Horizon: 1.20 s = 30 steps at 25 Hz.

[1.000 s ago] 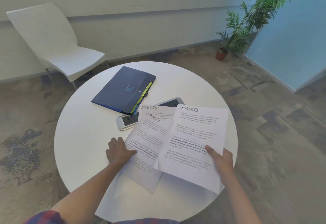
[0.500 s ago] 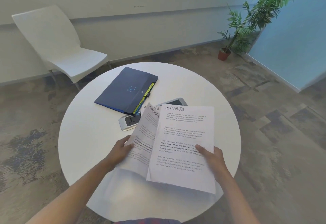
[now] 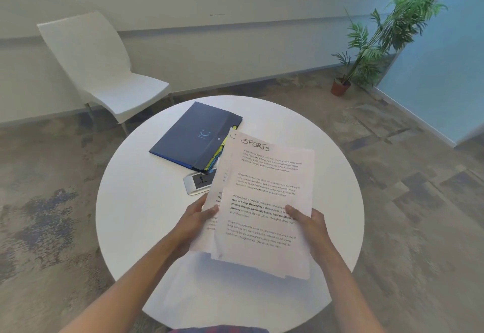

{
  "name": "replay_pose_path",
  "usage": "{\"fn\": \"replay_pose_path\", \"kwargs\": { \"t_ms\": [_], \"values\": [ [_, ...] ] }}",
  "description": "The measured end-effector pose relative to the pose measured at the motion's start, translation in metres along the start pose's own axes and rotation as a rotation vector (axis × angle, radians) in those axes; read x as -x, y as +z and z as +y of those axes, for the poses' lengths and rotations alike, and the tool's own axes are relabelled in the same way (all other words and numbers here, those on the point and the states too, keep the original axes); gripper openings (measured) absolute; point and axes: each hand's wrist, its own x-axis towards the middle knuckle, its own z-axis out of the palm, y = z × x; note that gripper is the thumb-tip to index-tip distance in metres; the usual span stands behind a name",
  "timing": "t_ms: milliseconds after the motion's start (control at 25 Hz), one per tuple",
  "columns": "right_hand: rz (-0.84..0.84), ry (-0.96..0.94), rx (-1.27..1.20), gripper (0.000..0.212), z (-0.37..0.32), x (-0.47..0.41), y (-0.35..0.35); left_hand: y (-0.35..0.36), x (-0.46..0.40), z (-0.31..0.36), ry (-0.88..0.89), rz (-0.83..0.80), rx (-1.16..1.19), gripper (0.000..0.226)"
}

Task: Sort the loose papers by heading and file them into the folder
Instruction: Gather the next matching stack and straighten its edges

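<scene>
Papers (image 3: 264, 201), headed "SPORTS", are gripped at the left edge by the left hand (image 3: 195, 224) and at the right by the right hand (image 3: 309, 224). The stack is held above the counter (image 3: 136, 201), just nearer than the closed folder (image 3: 195, 136), overlapping its tabbed edge and a phone (image 3: 197, 182).

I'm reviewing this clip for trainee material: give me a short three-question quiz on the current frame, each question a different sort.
1. True or false: the navy folder lies closed on the round white table.
2. What heading is handwritten on the top sheet of the paper stack?
3. Multiple choice: the phone lies A) on the white chair, B) on the table, partly hidden by the papers, C) in the right hand.

Key
1. True.
2. SPORTS.
3. B. The left hand and the right hand hold only the paper stack, one at each side edge.
</scene>
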Motion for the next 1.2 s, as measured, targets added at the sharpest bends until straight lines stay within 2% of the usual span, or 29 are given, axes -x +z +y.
{"fn": "replay_pose_path", "kwargs": {
  "t_ms": [120,240,360,480,560,640,720,760,840,920,1200],
  "values": [
    [-0.001,-0.013,-0.014,0.02,-0.003,0.002,0.003,0.013,0.003,0.0,0.032,-0.017,-0.03,0.037],
    [0.032,-0.085,0.028,0.017,-0.006,0.004,0.003,0.021,0.003,0.0,0.005,0.004,-0.021,0.026],
    [0.024,-0.172,0.092,0.013,-0.008,0.007,0.003,0.022,-0.002,0.009,-0.049,0.007,0.031,0.04],
    [0.016,-0.234,0.149,0.014,-0.01,0.011,0.009,0.023,-0.009,0.013,0.007,0.002,-0.021,0.027],
    [0.028,-0.312,0.225,0.029,-0.009,0.014,0.015,0.025,-0.011,0.01,0.003,0.014,-0.054,0.028],
    [0.028,-0.323,0.242,0.058,-0.009,0.017,0.019,0.026,-0.011,0.008,-0.005,0.015,-0.056,0.028],
    [0.024,-0.231,0.147,0.088,-0.011,0.014,0.017,0.026,-0.011,0.008,-0.001,0.009,-0.025,0.028],
    [0.013,-0.178,0.072,0.088,-0.013,0.012,0.015,0.025,-0.01,0.008,0.006,-0.003,-0.015,0.028],
    [-0.079,-0.109,-0.031,0.055,-0.02,0.006,0.011,0.023,-0.009,0.007,0.021,-0.037,-0.024,0.029],
    [-0.133,-0.097,-0.011,0.03,-0.023,0.004,0.012,0.02,-0.01,0.007,0.042,-0.04,-0.069,0.032],
    [-0.03,-0.178,0.038,0.016,-0.006,0.006,0.025,0.013,-0.013,0.007,0.143,0.053,-0.213,0.027]
  ]
}}
